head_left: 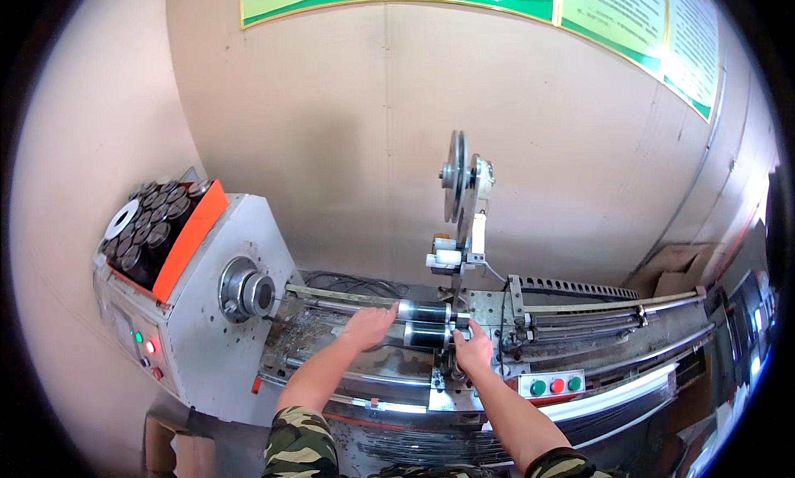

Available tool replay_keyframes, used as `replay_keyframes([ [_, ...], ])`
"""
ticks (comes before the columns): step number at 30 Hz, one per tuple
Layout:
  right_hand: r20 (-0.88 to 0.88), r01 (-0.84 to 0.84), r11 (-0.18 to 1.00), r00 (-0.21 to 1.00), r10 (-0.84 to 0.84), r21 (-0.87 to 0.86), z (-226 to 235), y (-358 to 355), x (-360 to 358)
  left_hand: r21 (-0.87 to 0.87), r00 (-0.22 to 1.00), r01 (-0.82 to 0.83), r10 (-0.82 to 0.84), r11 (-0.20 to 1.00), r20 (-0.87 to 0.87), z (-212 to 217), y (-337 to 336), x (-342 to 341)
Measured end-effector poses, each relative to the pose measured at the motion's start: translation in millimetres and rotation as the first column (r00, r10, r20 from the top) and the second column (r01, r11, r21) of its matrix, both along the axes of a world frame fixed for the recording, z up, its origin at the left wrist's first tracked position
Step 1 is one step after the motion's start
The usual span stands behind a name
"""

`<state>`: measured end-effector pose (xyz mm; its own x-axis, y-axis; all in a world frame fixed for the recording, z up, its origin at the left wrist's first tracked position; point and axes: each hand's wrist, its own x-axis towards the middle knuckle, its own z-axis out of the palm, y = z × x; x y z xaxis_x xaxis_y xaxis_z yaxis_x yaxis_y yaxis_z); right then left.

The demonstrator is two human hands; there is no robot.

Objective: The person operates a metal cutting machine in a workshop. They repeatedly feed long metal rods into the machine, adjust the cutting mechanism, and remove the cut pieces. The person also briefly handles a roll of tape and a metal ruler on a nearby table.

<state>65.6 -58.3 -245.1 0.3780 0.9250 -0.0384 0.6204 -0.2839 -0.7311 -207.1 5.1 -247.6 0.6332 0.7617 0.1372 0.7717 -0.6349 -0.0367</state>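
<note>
Two black cylinders with silver ends lie side by side across the bed of a lathe-like machine. My left hand (371, 326) has its fingertips closed at the left end of the far cylinder (426, 312). The near cylinder (426, 336) lies just below it, apart from my left fingers. At the right ends of the two cylinders is my right hand (474, 350), its thumb and forefinger curled round a small part there. What exactly those fingers grip is hidden. The metal carriage (492, 306) stands directly beyond my right hand.
The grey headstock with its round chuck (258, 295) stands left, topped by an orange-edged box (190, 240) of several dark cylinders. A reel wheel (455, 176) rises behind the carriage. A button panel (552, 384) sits right of my right forearm. Rails (571, 321) run rightward.
</note>
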Motion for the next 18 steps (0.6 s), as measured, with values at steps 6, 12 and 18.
replay_keyframes([
  [6, -0.035, -0.037, 0.999, 0.999, 0.036, -0.027, -1.1, 1.5, -0.2, -0.023, 1.0, 0.026, -0.026, 0.999, -0.006, -3.3, 2.7, -4.5],
  [12, -0.024, -0.027, 0.998, 0.999, 0.025, -0.057, 0.6, 2.6, -1.1, -0.048, 1.0, 0.018, -0.019, 0.999, -0.015, -2.9, 4.5, -4.6],
  [18, 0.018, 0.005, 0.999, 1.0, -0.006, 0.054, -10.1, 3.9, -0.9, -0.019, 0.999, 0.02, -0.021, 1.0, -0.046, -6.4, 5.4, -3.6],
])
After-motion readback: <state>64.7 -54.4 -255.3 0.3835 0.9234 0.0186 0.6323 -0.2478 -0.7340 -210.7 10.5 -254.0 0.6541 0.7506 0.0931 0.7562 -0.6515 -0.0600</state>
